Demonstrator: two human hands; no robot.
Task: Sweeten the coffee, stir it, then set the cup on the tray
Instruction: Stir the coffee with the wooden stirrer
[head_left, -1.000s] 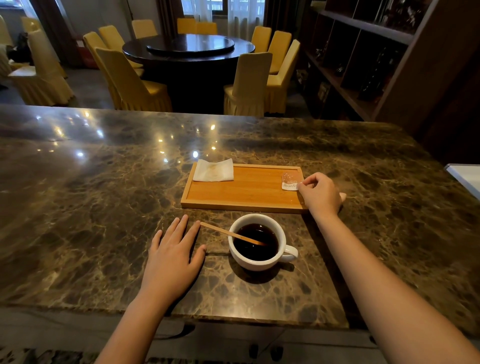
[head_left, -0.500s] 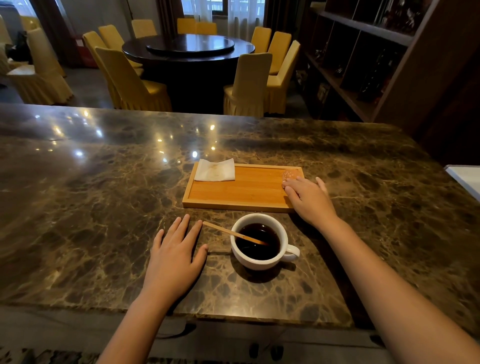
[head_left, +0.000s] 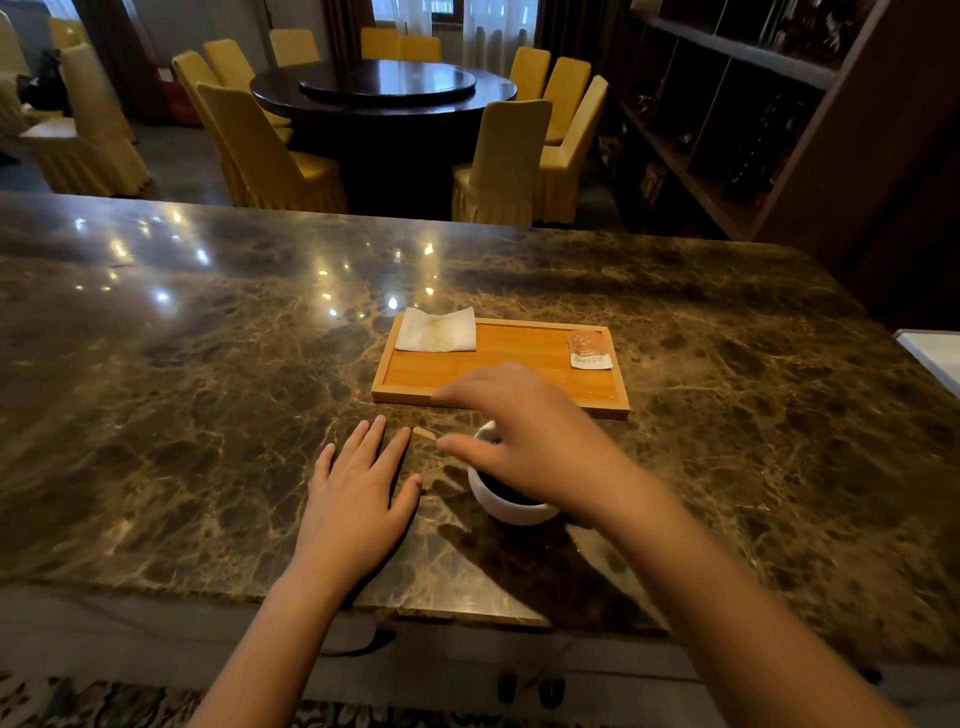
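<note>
The sugar packet lies on the tray, seemingly spent. The right hand, fingers spread, reaches over the cup on the tabletop for the stirrer; the left hand lies flat. Stirring and traying remain.

Dim room; ceiling lights glare on the glossy desk beyond the hands, the right hand motion-blurred, edges bowed.

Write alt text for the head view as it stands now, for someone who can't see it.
The right hand reaches over a white cup of coffee toward the stirrer, open; the left hand lies flat on the marble counter. Behind the cup, a wooden tray holds a napkin and a sugar packet.
</note>
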